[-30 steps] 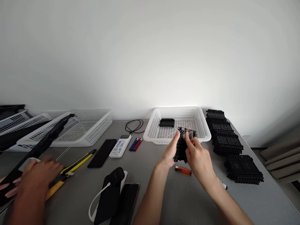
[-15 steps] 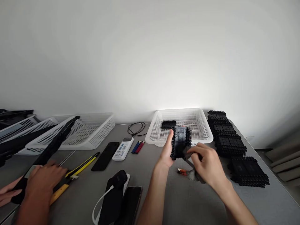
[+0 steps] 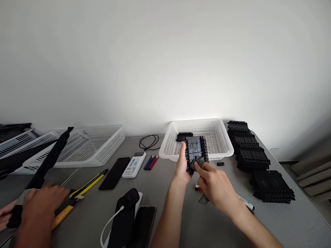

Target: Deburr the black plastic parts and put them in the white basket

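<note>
My left hand (image 3: 183, 168) grips a black plastic part (image 3: 193, 146) with toothed side edges by its left edge, thumb upright along it. The part is tilted up in front of the near rim of a white basket (image 3: 165, 153). In my right hand (image 3: 218, 184) is a grey cloth (image 3: 198, 162), pinched by the fingers and pressed on the part's lower face. An end of the cloth hangs below the hand. Another black part (image 3: 184, 136) lies in the basket. Under my right hand a small orange-and-black item (image 3: 198, 188) is partly hidden.
Stacks of similar black parts (image 3: 253, 158) stand at right. A marker (image 3: 247, 203) and a small black piece (image 3: 220, 164) lie near my right hand. Leftward are lighters (image 3: 150, 162), a power bank (image 3: 133, 165), phones, a box cutter (image 3: 88, 186) and another person's hands (image 3: 42, 206) holding a long black piece.
My right hand has moved up and left, bringing the cloth onto the part's face. The marker and small black piece have come into view. The other person's long black piece has shifted left.
</note>
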Tool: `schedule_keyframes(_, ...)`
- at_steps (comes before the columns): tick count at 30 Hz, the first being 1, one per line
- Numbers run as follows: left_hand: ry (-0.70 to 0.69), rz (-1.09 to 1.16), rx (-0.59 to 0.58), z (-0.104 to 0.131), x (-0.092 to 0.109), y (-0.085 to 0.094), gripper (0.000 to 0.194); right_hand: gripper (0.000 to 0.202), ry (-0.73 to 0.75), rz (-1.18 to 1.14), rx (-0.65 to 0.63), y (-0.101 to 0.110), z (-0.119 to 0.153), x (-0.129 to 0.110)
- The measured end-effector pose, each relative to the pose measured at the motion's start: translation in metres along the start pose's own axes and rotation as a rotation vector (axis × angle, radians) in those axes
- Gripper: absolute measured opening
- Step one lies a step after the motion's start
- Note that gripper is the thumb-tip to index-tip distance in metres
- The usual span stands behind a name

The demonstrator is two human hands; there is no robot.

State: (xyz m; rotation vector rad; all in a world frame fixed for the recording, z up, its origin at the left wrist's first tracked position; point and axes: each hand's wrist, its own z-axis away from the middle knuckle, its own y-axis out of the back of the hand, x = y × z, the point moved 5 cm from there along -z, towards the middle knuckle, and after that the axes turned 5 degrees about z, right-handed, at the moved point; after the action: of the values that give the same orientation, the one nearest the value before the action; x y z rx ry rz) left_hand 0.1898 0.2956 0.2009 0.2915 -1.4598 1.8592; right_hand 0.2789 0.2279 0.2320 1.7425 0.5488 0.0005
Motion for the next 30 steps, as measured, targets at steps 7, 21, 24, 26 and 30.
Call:
schedule_keyframes(7, 0.068, -0.034, -0.101, 0.0, 0.005, 0.003, 0.069, 0.033, -0.171, -0.382, 0.286, 0.028, 0.005, 0.027)
schedule_keyframes(21, 0.059, -0.197, -0.024, -0.003, -0.023, 0.014, 0.056, 0.04, -0.289, -0.469, 0.706, 0.036, 0.011, 0.045)
schedule_keyframes(24, 0.062, -0.203, -0.037, 0.001, -0.025, 0.011, 0.057, 0.04, -0.273, -0.461, 0.725, 0.037, 0.011, 0.042)
schedule_keyframes(26, 0.073, -0.191, -0.109, 0.004, -0.03, 0.004, 0.057, 0.039, -0.226, -0.442, 0.662, 0.03, 0.007, 0.036)
schedule_keyframes(30, 0.085, -0.193, -0.167, 0.006, -0.036, -0.001, 0.06, 0.04, -0.159, -0.418, 0.535, 0.016, -0.001, 0.027)
